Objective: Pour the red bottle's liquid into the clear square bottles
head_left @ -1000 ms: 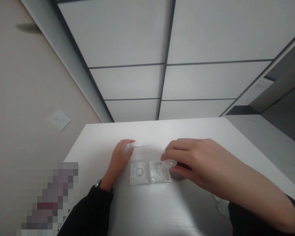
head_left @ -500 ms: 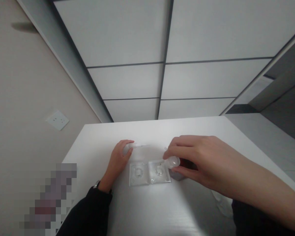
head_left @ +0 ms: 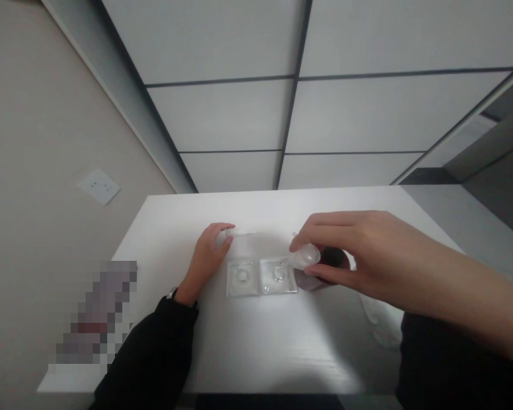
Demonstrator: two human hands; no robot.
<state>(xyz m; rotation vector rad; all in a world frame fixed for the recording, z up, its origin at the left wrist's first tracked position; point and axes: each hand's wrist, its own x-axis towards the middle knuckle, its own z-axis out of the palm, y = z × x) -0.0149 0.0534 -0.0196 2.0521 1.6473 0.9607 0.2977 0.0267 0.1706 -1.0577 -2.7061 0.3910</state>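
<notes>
My right hand point(head_left: 350, 247) pinches a translucent plastic dropper point(head_left: 310, 256) by its round bulb, and its narrow end points left toward the clear square dish on the right point(head_left: 279, 276). Beside that dish, joined or touching, lies another clear dish point(head_left: 243, 278). Each has a small round well in its middle. Under my right hand stands a cup point(head_left: 310, 282) with a dark reddish inside, partly hidden by the fingers. My left hand point(head_left: 209, 253) curls around a second clear bulb point(head_left: 221, 237) on the table, its thin stem reaching right.
The white table point(head_left: 256, 347) meets pale cabinet panels point(head_left: 231, 131) at the back. A crumpled white tissue or thin plastic point(head_left: 380, 322) lies near my right sleeve. A blurred-out item point(head_left: 98, 313) is at the left edge. A socket point(head_left: 99, 186) is on the left wall.
The head view has tilted down, showing the table's front edge. My right hand and the dropper have drifted slightly right relative to the dishes, revealing more of the cup. My left hand keeps its place.
</notes>
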